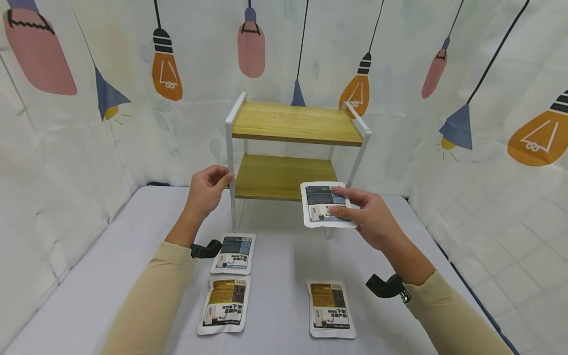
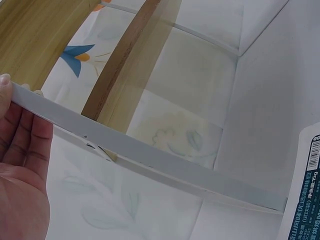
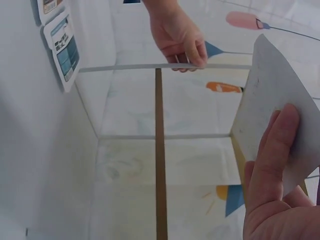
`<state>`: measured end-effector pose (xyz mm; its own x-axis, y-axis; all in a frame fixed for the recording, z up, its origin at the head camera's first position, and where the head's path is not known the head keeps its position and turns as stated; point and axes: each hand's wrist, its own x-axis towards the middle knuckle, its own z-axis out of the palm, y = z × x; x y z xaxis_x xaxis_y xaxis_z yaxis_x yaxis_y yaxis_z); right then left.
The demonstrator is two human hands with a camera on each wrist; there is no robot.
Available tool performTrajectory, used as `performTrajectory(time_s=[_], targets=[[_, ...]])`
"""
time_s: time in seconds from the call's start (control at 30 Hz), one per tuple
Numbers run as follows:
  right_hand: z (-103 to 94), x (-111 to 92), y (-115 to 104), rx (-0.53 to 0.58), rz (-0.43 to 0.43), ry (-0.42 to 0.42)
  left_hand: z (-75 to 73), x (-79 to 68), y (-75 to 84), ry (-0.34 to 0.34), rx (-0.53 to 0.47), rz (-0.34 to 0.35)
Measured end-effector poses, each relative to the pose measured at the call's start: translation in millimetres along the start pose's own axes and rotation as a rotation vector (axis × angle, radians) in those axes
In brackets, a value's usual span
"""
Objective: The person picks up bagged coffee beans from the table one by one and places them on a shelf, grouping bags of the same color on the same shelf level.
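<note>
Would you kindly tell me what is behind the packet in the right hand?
In the head view, parts of the lower shelf and white leg show behind the packet; the shelf's front right corner is covered.

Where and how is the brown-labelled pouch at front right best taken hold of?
Likely a pinch on its right long edge, coming from the right: the brown-labelled pouch lies flat with a thin rim there, on the side of the right hand. That hand holds a blue-labelled pouch, so would need freeing first.
</note>
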<state>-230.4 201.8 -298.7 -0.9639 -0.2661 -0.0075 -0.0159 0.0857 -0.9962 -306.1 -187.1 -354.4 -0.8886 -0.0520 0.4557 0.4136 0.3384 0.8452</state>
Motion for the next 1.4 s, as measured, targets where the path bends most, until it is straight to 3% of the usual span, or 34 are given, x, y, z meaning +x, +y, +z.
performTrajectory(time_s=[0.47, 1.4], targets=[[-0.7, 3.0, -21.6, -0.004, -0.046, 0.009, -0.6, -0.6, -1.3, -0.008, 0.001, 0.021], [0.5, 8.7, -60.6, 0.045, -0.120, 0.030, 0.1, -2.1, 3.6, 0.001, -0.005, -0.005]])
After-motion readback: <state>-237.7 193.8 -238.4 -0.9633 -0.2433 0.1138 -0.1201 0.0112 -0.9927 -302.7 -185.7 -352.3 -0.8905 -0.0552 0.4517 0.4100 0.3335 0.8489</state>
